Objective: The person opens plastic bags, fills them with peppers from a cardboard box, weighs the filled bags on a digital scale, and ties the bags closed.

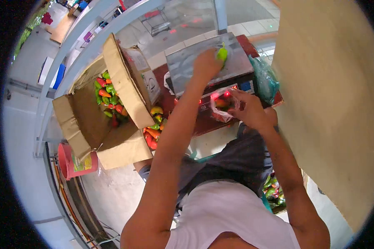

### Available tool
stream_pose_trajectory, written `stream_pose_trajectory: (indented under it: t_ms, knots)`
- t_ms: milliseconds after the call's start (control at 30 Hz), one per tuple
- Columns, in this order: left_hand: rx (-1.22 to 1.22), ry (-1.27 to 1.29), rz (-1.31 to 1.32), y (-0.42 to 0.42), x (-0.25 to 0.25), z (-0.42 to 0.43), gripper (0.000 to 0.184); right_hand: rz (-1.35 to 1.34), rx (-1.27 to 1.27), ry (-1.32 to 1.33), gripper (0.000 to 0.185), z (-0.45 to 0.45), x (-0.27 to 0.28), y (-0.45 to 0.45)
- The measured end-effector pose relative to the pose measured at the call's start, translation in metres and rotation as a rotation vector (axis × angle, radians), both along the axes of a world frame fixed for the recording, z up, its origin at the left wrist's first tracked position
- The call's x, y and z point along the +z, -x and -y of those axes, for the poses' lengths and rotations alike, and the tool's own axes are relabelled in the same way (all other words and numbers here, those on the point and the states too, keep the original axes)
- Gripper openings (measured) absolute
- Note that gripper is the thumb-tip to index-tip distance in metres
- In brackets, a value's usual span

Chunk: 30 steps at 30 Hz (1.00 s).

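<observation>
My left hand (207,64) is over the metal plate of a weighing scale (183,62), its fingers closed against the side of a green pepper (222,54). Slight blur hides how the fingertips sit on it. Just in front of the scale, my right hand (249,110) grips the edge of a small clear plastic bag (223,116). Red and green peppers show inside the bag. Red lit digits glow on the front of the scale, partly behind the bag.
On the left, an open cardboard box (83,112) holds several red and green peppers (108,95). More peppers (153,133) lie beside it. Right of the scale is a green plastic bag (265,79). A pink bucket (77,161) stands lower left; a large brown panel (332,83) rises at right.
</observation>
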<state>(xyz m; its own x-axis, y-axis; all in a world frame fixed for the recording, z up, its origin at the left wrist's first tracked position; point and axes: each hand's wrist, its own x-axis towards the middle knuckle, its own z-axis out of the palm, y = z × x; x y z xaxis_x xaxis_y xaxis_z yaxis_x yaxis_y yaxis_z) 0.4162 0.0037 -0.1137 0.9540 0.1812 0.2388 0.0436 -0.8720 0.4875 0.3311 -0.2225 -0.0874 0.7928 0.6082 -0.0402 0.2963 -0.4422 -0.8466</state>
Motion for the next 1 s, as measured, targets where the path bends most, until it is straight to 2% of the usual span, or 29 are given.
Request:
stream_pose_trajectory:
  t_ms: [67,133,167,200,267,333,400,500,600,667,733,833,867,900,933,967,1000]
  knots:
    - [-0.022,-0.138,0.055,-0.028,-0.028,0.007,0.039,0.04,0.012,-0.039,0.071,0.0,-0.003,0.003]
    - [-0.01,-0.176,0.003,-0.028,-0.024,0.013,0.044,0.11,0.005,-0.08,0.07,0.001,-0.015,0.001]
    - [-0.011,-0.197,-0.022,-0.029,-0.022,0.019,0.047,-0.009,-0.026,-0.031,0.07,0.008,-0.018,-0.001]
    - [0.004,-0.118,0.008,-0.025,-0.018,0.02,0.046,-0.129,-0.057,0.014,0.07,0.01,0.003,0.001]
    - [0.043,0.042,0.053,0.001,-0.01,0.008,0.044,-0.203,-0.092,0.034,0.071,0.015,0.009,0.0]
    - [-0.078,0.317,0.035,0.05,0.028,0.0,0.034,-0.105,-0.108,-0.017,0.073,0.024,-0.007,-0.007]
    - [-0.17,0.384,0.036,0.101,0.058,0.0,0.028,-0.134,-0.077,-0.043,0.074,0.023,-0.01,-0.015]
    - [-0.312,0.216,-0.214,0.135,0.066,0.013,0.028,-0.056,-0.048,-0.021,0.074,0.018,-0.009,-0.018]
    - [-0.313,-0.01,-0.014,0.132,-0.003,0.038,0.026,-0.055,-0.019,-0.009,0.073,0.009,0.006,-0.012]
    - [-0.295,-0.005,-0.254,0.139,-0.015,0.047,0.026,-0.042,-0.003,-0.027,0.074,0.01,0.01,-0.011]
    - [-0.346,-0.066,-0.339,0.154,0.002,0.05,0.026,0.03,0.02,-0.067,0.075,0.016,0.005,-0.015]
    - [-0.452,-0.256,-0.333,0.183,0.025,0.024,0.026,-0.098,0.115,-0.16,0.06,0.021,0.013,-0.008]
    - [-0.441,-0.318,-0.391,0.182,0.015,0.01,0.025,0.139,0.175,-0.084,0.053,0.023,0.007,-0.014]
    - [-0.429,-0.377,-0.449,0.185,0.026,0.006,0.025,0.379,0.231,-0.011,0.046,0.02,0.012,-0.021]
    - [-0.386,-0.216,-0.304,0.193,0.037,0.006,0.024,0.623,0.282,0.062,0.039,0.016,0.017,-0.024]
    - [-0.34,-0.059,-0.15,0.201,0.05,0.006,0.024,0.547,0.272,-0.024,0.018,0.024,0.025,-0.023]
    - [-0.295,0.097,0.003,0.21,0.071,0.009,0.024,0.464,0.244,-0.098,0.017,0.02,0.045,-0.013]
